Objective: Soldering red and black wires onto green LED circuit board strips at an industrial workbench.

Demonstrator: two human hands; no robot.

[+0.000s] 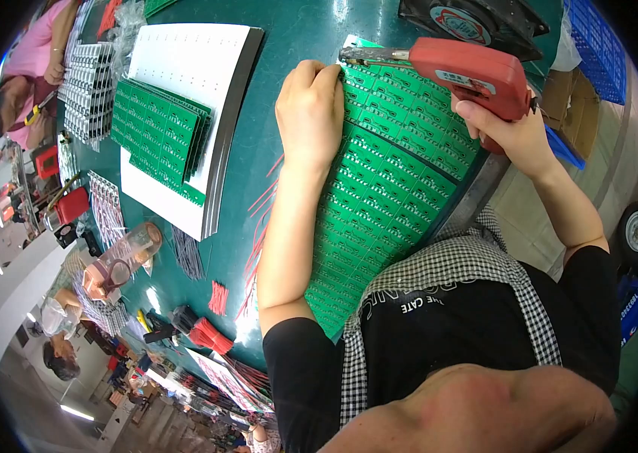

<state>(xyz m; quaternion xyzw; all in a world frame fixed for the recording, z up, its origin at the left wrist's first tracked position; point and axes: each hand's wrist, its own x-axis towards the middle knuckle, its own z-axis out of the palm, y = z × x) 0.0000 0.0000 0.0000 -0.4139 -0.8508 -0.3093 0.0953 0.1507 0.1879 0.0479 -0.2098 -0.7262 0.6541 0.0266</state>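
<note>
My right hand (506,134) is wrapped round the grip of a red soldering gun (470,72). The gun's long dark tip reaches left over the far end of a row of green circuit board panels (387,181). At that far left corner, my left hand (310,113) rests with its fingers curled in, close to the tip. What those fingers pinch, if anything, is too small to make out. Thin red wires (262,204) lie beside my left forearm, partly hidden by it.
Left of my arm, a stack of green boards (156,128) sits on white sheets (183,57). A black fan (477,23) stands at the far side. Nearer lie a clear bottle (122,260) and red wire bundles (209,336). Other people (39,45) work at left.
</note>
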